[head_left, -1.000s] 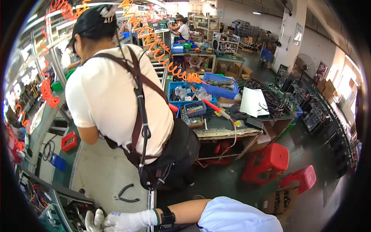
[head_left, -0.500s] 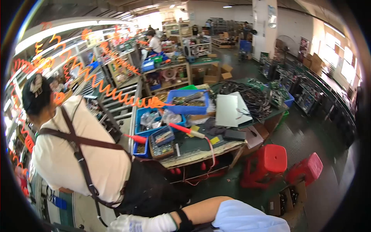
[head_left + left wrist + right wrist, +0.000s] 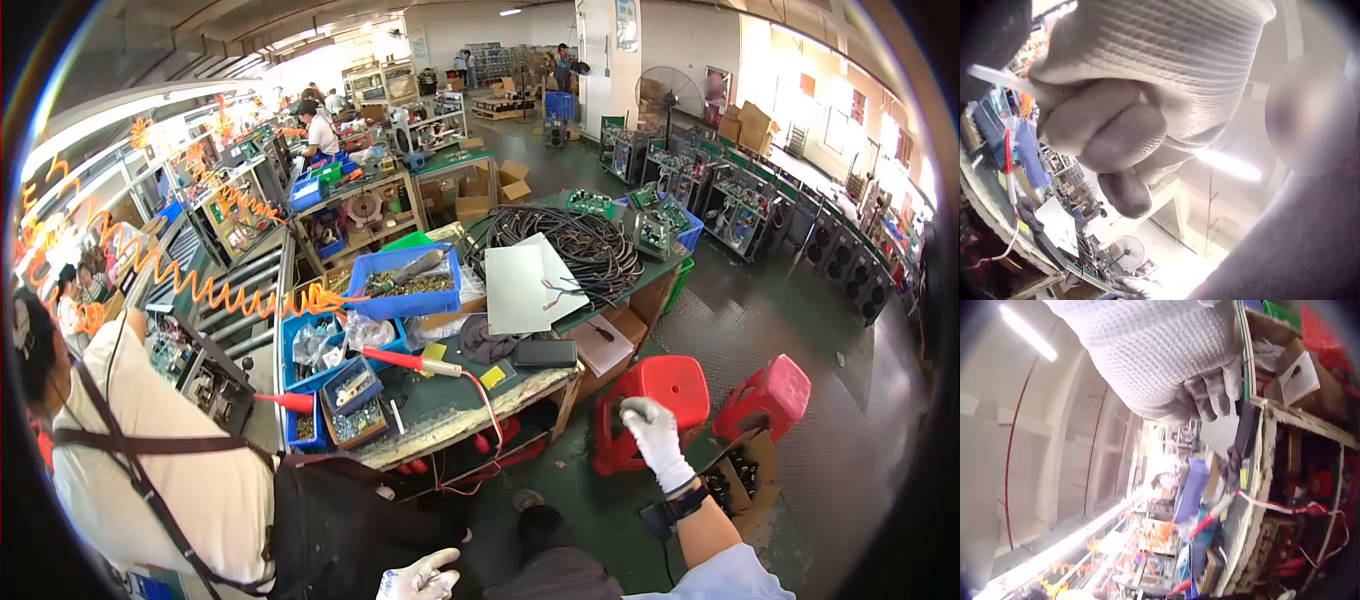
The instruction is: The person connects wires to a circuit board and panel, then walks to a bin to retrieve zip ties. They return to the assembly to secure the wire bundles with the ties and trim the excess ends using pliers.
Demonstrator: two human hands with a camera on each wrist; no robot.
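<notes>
My right hand [image 3: 655, 440], in a white knit glove with a black band at the wrist, is raised in front of the red stool [image 3: 680, 390] in the head view. Its fingers are loosely bent, with nothing seen in them; the right wrist view shows the same gloved hand [image 3: 1172, 369]. Low in the head view is my left hand [image 3: 415, 580], also gloved, beside the dark trousers of a person [image 3: 165, 450]. The left wrist view shows that hand [image 3: 1122, 112] with several fingers loosely curled and a narrow white shape jutting out beside them.
A workbench [image 3: 470, 400] holds blue bins [image 3: 405, 300], coiled black cables [image 3: 560, 240], white sheets [image 3: 530, 285] and a red-and-cream corded tool [image 3: 410, 362]. Another red stool [image 3: 765, 395] and an open carton [image 3: 750, 490] of black parts stand on the floor at right.
The head view has swung right. My right hand has left the bench area at lower left and now hangs in front of the stool. My left hand shows at the bottom.
</notes>
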